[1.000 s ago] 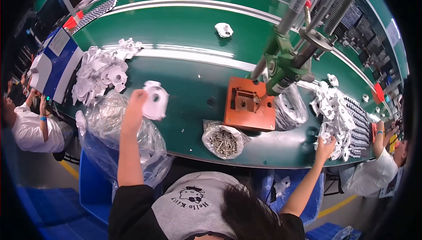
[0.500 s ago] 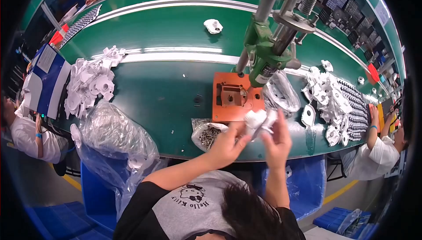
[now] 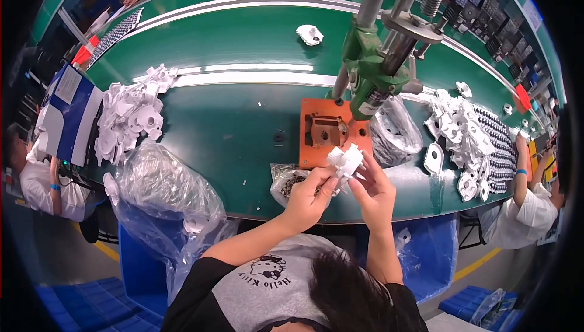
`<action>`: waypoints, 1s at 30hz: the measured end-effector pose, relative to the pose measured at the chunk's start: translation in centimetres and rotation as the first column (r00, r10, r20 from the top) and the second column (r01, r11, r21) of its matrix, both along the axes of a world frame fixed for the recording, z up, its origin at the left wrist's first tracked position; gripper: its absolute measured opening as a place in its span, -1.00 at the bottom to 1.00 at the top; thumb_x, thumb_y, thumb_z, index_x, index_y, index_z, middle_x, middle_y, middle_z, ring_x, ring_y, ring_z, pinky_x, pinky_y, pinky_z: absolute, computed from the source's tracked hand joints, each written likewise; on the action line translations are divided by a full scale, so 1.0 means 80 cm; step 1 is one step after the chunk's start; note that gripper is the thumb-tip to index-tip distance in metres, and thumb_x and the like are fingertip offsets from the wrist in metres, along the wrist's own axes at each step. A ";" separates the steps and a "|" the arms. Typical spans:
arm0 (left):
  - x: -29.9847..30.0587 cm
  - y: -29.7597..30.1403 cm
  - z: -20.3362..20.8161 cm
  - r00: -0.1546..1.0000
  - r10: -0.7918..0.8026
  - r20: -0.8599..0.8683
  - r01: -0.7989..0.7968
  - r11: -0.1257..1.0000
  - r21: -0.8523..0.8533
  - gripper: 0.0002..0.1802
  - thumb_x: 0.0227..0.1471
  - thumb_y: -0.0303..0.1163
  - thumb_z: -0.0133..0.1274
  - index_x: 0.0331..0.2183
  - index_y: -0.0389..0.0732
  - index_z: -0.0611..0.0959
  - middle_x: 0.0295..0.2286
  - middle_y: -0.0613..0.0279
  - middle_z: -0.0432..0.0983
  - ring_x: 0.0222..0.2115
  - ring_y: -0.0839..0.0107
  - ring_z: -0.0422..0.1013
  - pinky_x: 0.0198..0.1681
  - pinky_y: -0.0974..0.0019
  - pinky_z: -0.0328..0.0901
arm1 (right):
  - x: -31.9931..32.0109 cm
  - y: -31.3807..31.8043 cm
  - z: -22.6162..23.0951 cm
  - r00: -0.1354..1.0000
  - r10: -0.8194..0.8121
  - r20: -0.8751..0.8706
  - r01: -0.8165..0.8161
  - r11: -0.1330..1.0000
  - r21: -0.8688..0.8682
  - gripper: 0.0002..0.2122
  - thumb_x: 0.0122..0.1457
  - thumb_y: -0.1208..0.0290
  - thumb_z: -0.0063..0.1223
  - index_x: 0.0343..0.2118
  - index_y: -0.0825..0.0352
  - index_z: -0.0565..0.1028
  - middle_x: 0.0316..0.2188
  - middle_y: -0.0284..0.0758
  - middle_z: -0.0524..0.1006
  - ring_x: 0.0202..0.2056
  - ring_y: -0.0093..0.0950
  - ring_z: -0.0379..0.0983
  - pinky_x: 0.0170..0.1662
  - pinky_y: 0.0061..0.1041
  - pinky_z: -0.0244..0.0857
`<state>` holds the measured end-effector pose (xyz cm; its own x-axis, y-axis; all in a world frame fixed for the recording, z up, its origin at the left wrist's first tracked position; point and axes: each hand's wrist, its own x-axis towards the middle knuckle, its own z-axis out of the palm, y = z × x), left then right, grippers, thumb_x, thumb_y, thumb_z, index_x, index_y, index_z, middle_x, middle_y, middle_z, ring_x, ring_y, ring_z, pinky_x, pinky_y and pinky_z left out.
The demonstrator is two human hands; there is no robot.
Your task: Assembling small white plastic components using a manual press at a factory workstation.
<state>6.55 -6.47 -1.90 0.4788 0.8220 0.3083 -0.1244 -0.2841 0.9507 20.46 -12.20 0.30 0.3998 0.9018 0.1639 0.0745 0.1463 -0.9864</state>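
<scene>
Between my two hands is a white plastic part (image 3: 345, 163) with ridges and prongs, held just in front of the press. My left hand (image 3: 309, 201) pinches its lower left side with thumb and fingers. On its right side, my right hand (image 3: 375, 195) grips it with thumb and fingertips. Beyond the part sits an orange fixture block (image 3: 313, 155) with a recess, below the green press head (image 3: 372, 85). A bag of small metal pieces (image 3: 283, 185) lies left of the block, close to my left hand and partly hidden by it.
White plastic parts are heaped at left (image 3: 131, 113) and right (image 3: 459, 128). A clear plastic bag (image 3: 164, 180) hangs over the front edge into a blue bin (image 3: 137, 259). Another bag (image 3: 398, 128) lies behind the press. A single part (image 3: 309, 35) rests on the green belt (image 3: 243, 37). Co-workers sit at both sides.
The white part, blurred before, now shows sharply, its ridged side upward. My hands have turned it and shifted slightly. The view has moved a little, so the bench appears farther right.
</scene>
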 end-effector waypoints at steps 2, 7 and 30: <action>0.002 0.000 -0.002 0.999 -0.020 0.042 0.024 0.995 -0.094 -0.80 0.16 -0.41 -0.09 -0.19 -0.29 0.45 -0.56 0.25 0.44 -0.56 0.57 0.33 -0.46 0.47 0.26 | 0.000 0.000 0.000 1.000 0.007 -0.029 -0.006 1.000 0.027 -0.49 0.05 0.67 0.03 0.12 0.49 0.22 0.02 -0.15 0.35 -0.01 -0.37 0.36 0.00 -0.46 0.28; 0.001 -0.001 0.001 0.997 0.019 -0.072 -0.013 0.996 0.089 -0.78 0.13 -0.43 -0.06 -0.16 -0.28 0.46 -0.54 0.18 0.48 -0.58 0.49 0.39 -0.47 0.44 0.29 | -0.002 -0.003 -0.002 0.990 0.023 -0.137 -0.020 1.000 0.020 -0.46 0.04 0.67 0.06 0.13 0.47 0.20 0.04 -0.12 0.33 0.04 -0.33 0.31 0.01 -0.42 0.28; 0.031 0.126 -0.007 0.815 0.400 -0.418 0.234 0.433 0.870 -0.73 -0.14 -0.44 0.08 -0.27 -0.13 0.54 -0.24 0.00 0.48 -0.16 0.08 0.43 -0.10 0.16 0.36 | 0.209 0.098 -0.103 0.338 -0.003 0.941 0.568 0.799 -0.201 -0.87 -0.02 0.31 0.06 -0.47 0.24 0.54 -0.44 -0.25 0.53 -0.24 -0.19 0.38 -0.17 -0.22 0.18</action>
